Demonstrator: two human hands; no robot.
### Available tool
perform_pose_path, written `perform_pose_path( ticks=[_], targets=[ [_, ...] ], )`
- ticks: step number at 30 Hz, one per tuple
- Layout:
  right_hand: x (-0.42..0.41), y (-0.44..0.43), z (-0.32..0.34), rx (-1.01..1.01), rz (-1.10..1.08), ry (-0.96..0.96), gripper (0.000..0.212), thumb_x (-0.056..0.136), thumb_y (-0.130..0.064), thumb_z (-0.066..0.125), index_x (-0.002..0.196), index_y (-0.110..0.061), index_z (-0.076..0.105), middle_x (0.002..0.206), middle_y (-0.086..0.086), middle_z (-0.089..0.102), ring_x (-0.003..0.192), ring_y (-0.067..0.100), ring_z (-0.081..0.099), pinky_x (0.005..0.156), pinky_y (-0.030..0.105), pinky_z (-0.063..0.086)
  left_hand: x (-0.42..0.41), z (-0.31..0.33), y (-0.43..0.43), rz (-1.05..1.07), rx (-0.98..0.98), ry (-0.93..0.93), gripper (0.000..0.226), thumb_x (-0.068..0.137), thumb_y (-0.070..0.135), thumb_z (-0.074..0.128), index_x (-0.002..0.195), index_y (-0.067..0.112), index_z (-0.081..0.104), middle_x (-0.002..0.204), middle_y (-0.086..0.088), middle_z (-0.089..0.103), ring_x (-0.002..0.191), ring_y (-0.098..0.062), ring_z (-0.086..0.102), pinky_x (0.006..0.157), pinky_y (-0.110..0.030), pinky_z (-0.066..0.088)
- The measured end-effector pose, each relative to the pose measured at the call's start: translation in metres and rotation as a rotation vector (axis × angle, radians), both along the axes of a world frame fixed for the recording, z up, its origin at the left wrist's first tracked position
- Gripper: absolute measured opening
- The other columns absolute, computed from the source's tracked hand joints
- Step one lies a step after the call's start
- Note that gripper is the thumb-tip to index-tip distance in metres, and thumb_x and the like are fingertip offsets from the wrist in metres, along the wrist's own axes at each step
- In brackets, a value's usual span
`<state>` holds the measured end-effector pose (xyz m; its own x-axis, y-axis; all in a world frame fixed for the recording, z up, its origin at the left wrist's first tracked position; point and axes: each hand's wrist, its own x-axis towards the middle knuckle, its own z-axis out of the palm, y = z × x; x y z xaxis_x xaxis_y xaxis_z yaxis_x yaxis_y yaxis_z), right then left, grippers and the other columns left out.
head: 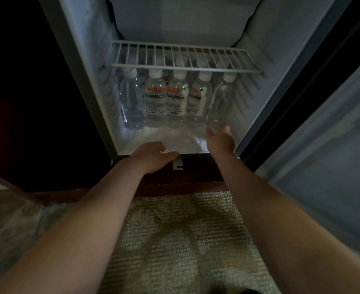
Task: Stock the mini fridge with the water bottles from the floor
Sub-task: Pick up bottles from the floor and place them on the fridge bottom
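nearest the camera lies a pale ribbed carpet (185, 240), with crumpled clear plastic wrap (15, 225) at its left edge. both bare forearms reach forward over the carpet toward the open mini fridge (153, 137).

the left hand (151, 157) hangs at the front lip of the fridge floor, palm down, fingers loosely curled and holding nothing. the right hand (220, 139) is a little further in, over the right side of the fridge floor, with its fingers spread and its thumb raised. it grips nothing. its fingertips are at the base of the rightmost bottle (221, 102), but the blur hides whether they touch it.

the water bottles (175, 98) stand upright in a row of five across the fridge floor, packed side by side under the wire shelf (181, 57). the three middle ones face out with white and orange labels, and the two at the ends show only clear plastic. all have white caps. more caps show dimly behind the row, through the shelf bars.

the wire shelf spans the fridge from wall to wall. the door (323, 145) stands swung open on the right.
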<state>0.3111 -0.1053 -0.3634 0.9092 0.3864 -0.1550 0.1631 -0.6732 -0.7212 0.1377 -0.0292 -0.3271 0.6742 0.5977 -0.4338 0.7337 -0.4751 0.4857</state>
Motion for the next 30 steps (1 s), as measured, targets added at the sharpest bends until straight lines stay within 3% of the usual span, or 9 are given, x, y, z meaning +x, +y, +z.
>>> perform_pose_path(
  ticks=[2,4,6,13,16,21,24,26,30],
  targets=[
    [-0.012,-0.014,0.005,-0.094,0.172,0.082,0.040,0.094,-0.033,0.053,0.125,-0.007,0.049,0.120,0.016,0.062,0.098,0.033,0.065,0.082,0.033,0.051,0.000,0.018,-0.005,-0.074,0.020,0.080,0.061,0.093,0.053,0.042,0.137,0.011,0.044,0.144,-0.009,0.043,0.128,-0.024,0.043,0.096,-0.030,0.035],
    [-0.022,-0.029,0.021,-0.238,0.386,0.239,0.033,0.094,-0.033,0.054,0.116,-0.008,0.054,0.107,0.013,0.066,0.083,0.027,0.067,0.080,0.037,0.053,0.001,0.035,-0.008,-0.136,0.020,0.157,0.057,0.093,0.051,0.046,0.128,0.007,0.052,0.125,-0.010,0.055,0.109,-0.023,0.053,0.082,-0.027,0.038],
    [-0.034,-0.043,0.046,-0.373,0.548,0.350,0.035,0.094,-0.035,0.055,0.118,-0.008,0.054,0.100,0.010,0.065,0.081,0.024,0.064,0.081,0.035,0.052,0.000,0.053,-0.013,-0.165,0.034,0.206,0.057,0.090,0.053,0.049,0.123,0.007,0.054,0.120,-0.008,0.056,0.102,-0.021,0.053,0.079,-0.026,0.038],
    [-0.060,-0.089,0.140,-0.568,0.788,0.101,0.043,0.097,-0.035,0.051,0.128,-0.006,0.050,0.111,0.012,0.064,0.092,0.024,0.065,0.087,0.036,0.051,-0.022,0.124,-0.058,-0.177,0.127,0.142,0.052,0.089,0.046,0.055,0.128,0.012,0.052,0.131,-0.007,0.051,0.114,-0.023,0.051,0.087,-0.028,0.039],
    [-0.077,-0.110,0.178,-0.596,0.818,0.045,0.045,0.098,-0.035,0.049,0.132,-0.005,0.048,0.117,0.013,0.063,0.101,0.027,0.065,0.090,0.039,0.051,-0.038,0.151,-0.080,-0.201,0.133,0.149,0.057,0.089,0.048,0.054,0.134,0.013,0.048,0.137,-0.007,0.048,0.120,-0.025,0.049,0.095,-0.032,0.041],
    [-0.108,-0.157,0.228,-0.568,0.806,-0.062,0.049,0.097,-0.037,0.049,0.136,-0.008,0.046,0.111,0.010,0.064,0.097,0.025,0.067,0.087,0.035,0.051,-0.069,0.201,-0.123,-0.240,0.206,0.132,0.056,0.091,0.050,0.049,0.133,0.012,0.050,0.140,-0.006,0.046,0.124,-0.024,0.047,0.100,-0.035,0.039],
    [-0.121,-0.194,0.251,-0.499,0.759,-0.125,0.048,0.096,-0.038,0.051,0.134,-0.009,0.048,0.116,0.007,0.062,0.097,0.023,0.067,0.088,0.034,0.049,-0.088,0.225,-0.152,-0.230,0.241,0.044,0.049,0.092,0.045,0.051,0.125,0.010,0.055,0.128,-0.007,0.053,0.116,-0.023,0.051,0.091,-0.032,0.040],
    [-0.125,-0.221,0.259,-0.416,0.710,-0.067,0.047,0.095,-0.039,0.053,0.133,-0.012,0.048,0.111,0.004,0.061,0.091,0.021,0.068,0.085,0.036,0.053,-0.100,0.235,-0.171,-0.222,0.264,-0.010,0.045,0.091,0.043,0.053,0.120,0.009,0.057,0.115,-0.005,0.053,0.107,-0.022,0.053,0.088,-0.032,0.042],
    [-0.132,-0.274,0.267,-0.266,0.572,-0.003,0.042,0.093,-0.040,0.056,0.126,-0.013,0.054,0.103,0.005,0.065,0.081,0.018,0.064,0.063,0.027,0.049,-0.111,0.248,-0.210,-0.226,0.253,-0.102,0.039,0.090,0.042,0.055,0.117,0.014,0.058,0.117,-0.001,0.054,0.107,-0.019,0.053,0.087,-0.030,0.043]
  ],
)
